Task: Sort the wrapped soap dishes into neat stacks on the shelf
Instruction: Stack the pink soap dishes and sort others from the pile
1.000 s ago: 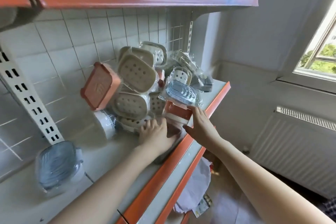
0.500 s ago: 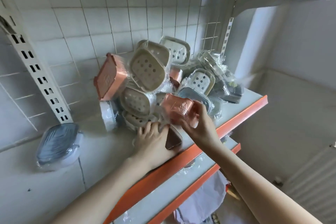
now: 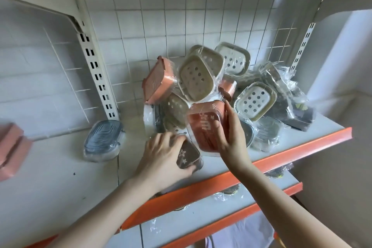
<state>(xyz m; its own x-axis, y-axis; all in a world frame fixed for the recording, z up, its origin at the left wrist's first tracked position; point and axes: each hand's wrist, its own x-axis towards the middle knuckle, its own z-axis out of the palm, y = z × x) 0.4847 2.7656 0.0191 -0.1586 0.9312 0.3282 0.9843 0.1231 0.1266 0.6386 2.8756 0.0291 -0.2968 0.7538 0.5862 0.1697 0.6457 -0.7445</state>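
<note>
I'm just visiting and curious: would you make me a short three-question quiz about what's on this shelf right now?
1. True or false: the right hand holds an orange soap dish lifted off the shelf.
2. What does the left hand grip? A) brown soap dish B) blue soap dish C) a sponge
3. Fill in: the blue soap dish lies alone, to the ____ of the pile.

Key: 1 true; 2 A; 3 left.
</note>
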